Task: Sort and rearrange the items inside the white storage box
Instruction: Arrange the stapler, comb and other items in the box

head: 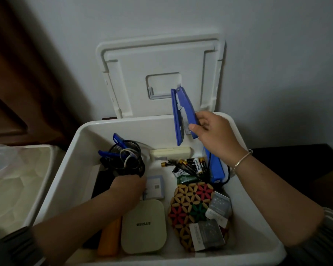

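Overhead, from the head view, we are looking down into the white storage box point(81, 135), whose lid point(161, 60) is leaning open against the wall behind it.

Our right hand point(215, 131) is holding the blue stapler point(183, 112) in the air over the box's far edge. The fingers and thumb are pinching its upper arm, and the base is hanging splayed apart from that arm.

Our left hand point(129, 184) is reaching low into the box, at the foot of the mesh pen cup point(126, 160). Its fingers are in shadow, so we cannot tell whether they are gripping anything.

A second stapler point(216, 167) is lying along the right wall, just beside a loose heap of batteries point(190, 165). A woven mat point(196, 208) and a cream case point(143, 226) are filling the near half.

We are judging the step in hand to be re-homing the lifted stapler. To do it well, we are advising these points:
- Fold the stapler closed first, so the dangling base does not snag.
- Lower it flat next to its twin against the right wall, like with like.
- Keep clear of the batteries so they do not scatter.
- Steady the pen cup, which looks apt to tip.
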A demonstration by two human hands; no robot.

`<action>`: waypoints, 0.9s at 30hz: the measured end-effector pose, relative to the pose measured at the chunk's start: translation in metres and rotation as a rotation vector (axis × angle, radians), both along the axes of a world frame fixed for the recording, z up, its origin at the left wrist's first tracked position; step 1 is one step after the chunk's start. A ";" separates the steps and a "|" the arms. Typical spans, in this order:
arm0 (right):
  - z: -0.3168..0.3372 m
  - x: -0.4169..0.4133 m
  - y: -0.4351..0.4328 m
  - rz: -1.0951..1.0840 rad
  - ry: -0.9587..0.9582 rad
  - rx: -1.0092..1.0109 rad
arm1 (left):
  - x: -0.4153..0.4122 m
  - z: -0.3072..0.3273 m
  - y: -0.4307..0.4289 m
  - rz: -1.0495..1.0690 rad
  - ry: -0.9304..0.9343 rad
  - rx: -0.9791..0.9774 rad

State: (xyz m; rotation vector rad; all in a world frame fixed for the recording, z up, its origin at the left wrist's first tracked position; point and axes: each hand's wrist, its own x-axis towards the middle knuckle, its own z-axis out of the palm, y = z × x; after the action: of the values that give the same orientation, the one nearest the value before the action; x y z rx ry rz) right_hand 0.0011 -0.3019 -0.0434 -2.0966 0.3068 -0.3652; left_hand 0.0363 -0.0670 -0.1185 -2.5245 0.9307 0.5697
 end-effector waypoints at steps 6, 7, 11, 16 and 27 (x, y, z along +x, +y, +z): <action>0.003 -0.001 0.004 0.012 -0.002 -0.022 | 0.007 -0.007 0.004 0.018 0.067 -0.068; 0.004 -0.001 0.004 0.009 -0.003 -0.025 | 0.007 -0.007 0.003 0.015 0.047 -0.078; 0.006 -0.002 0.004 0.005 -0.010 -0.008 | 0.001 0.003 -0.003 -0.011 -0.007 -0.139; 0.007 -0.002 0.004 0.012 -0.005 -0.010 | -0.012 0.033 0.003 -0.031 0.076 -0.270; 0.007 -0.003 0.006 0.014 -0.039 -0.024 | -0.034 0.029 -0.001 -0.015 0.145 -0.178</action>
State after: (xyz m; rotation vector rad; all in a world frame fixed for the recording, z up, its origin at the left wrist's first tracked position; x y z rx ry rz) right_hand -0.0015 -0.2956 -0.0368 -2.1113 0.2663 -0.4029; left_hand 0.0026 -0.0681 -0.0891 -2.6587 1.0948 0.7017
